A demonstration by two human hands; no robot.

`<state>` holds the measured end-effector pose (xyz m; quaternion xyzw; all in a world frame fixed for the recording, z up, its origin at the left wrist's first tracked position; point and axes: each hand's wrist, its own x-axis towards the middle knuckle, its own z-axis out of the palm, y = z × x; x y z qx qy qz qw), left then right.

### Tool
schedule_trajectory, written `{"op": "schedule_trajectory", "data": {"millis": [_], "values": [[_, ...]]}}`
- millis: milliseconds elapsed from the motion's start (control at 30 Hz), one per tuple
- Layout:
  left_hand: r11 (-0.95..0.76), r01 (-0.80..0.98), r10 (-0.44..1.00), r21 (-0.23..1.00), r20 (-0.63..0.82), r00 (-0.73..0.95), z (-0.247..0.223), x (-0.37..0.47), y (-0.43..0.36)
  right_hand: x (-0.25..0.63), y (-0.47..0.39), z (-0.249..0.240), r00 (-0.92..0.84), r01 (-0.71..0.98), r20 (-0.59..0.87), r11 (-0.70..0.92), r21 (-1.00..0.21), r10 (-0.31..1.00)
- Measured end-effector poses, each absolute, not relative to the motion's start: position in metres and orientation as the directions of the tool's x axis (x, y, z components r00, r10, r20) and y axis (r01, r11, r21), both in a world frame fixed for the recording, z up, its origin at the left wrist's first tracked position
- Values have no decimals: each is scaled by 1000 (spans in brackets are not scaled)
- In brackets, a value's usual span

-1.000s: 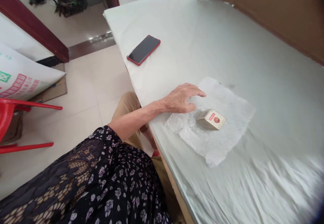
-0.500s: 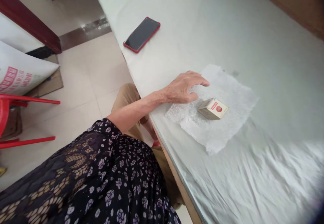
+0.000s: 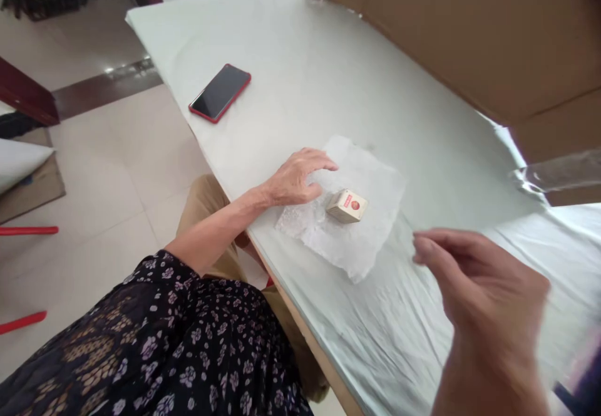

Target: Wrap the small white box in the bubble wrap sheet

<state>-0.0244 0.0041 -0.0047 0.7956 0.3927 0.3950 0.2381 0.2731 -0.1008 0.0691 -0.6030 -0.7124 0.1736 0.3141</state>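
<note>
A small cream-coloured box (image 3: 346, 207) with red print and a round red mark sits on a sheet of white bubble wrap (image 3: 359, 250). My left hand (image 3: 299, 176) reaches in over the sheet's left edge, fingers curved and apart, holding nothing. Its thumb ends just short of the box. To the right of the wrap, my right hand (image 3: 483, 278) is raised above the cloth, thumb and forefinger pinched together. Whatever is in that pinch, if anything, I cannot make out; its other fingers are partly hidden.
A smartphone (image 3: 220, 93) in a red case lies toward the table's left edge. Brown cardboard (image 3: 451, 34) with clear tape stands along the back right. Pale cloth (image 3: 300, 46) covers the table, wrinkled at the front right. Red chair legs (image 3: 28, 230) stand on the tiled floor.
My right hand has come into view at the lower right, pinched. The camera has turned toward the right, showing more cardboard. My left hand stays open beside the box.
</note>
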Motion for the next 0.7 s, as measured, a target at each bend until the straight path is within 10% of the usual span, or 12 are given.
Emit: {"op": "schedule_trajectory", "data": {"millis": [300, 700], "values": [[-613, 460, 785, 643, 430, 445, 19, -27, -17, 218, -33, 20, -353, 705, 161, 375, -601, 922], [-783, 595, 622, 183, 190, 760, 28, -22, -75, 226, -34, 0, -376, 560, 236, 423, -713, 896]]}}
